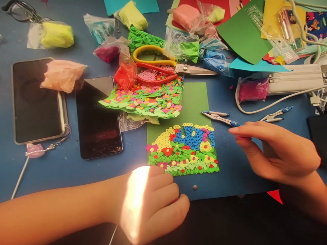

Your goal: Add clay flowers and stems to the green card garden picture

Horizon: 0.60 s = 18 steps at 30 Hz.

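A green card [195, 102] lies near the table's front edge, its lower half covered with a clay picture [182, 149] of small rings, petals and leaves in blue, yellow, red and green. My left hand [155, 204] rests at the picture's lower left corner, fingers curled under; what they may hold is hidden. A strip of bright light falls across its back. To the right of the card, my right hand [276, 149] is raised with thumb and forefinger pinched. A tiny bit of magenta clay [244, 138] shows between those fingertips.
Scissors [186, 69] lie on a second flower-covered clay picture [148, 102]. Compasses [222, 119] are beside my right hand. Two phones [98, 129] sit at left. Bagged clay [58, 34], coloured paper [245, 34] and a white power bank [296, 80] with cables fill the back and right.
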Each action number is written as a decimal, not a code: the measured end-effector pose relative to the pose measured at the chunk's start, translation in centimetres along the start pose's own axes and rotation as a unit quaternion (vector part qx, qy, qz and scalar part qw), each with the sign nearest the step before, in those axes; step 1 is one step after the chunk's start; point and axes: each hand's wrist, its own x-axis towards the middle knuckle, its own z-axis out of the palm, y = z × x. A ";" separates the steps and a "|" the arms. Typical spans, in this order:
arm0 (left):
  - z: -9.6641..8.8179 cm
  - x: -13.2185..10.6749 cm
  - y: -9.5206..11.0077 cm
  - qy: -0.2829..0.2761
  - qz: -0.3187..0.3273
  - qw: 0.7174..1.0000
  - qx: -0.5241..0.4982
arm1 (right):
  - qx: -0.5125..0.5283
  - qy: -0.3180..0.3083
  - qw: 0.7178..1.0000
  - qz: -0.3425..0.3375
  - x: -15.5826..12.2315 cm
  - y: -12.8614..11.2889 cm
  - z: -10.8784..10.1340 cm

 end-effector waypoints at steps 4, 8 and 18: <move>0.2 -0.4 0.6 -0.005 -0.026 1.000 0.008 | -0.021 -0.029 0.999 0.010 0.1 0.3 0.0; 0.4 -0.5 0.7 -0.007 -0.040 0.999 0.018 | -0.019 -0.023 0.999 -0.035 0.3 0.3 0.5; 0.1 -0.3 0.1 -0.004 -0.014 1.000 0.016 | 0.019 -0.040 0.998 -0.047 0.3 0.2 0.9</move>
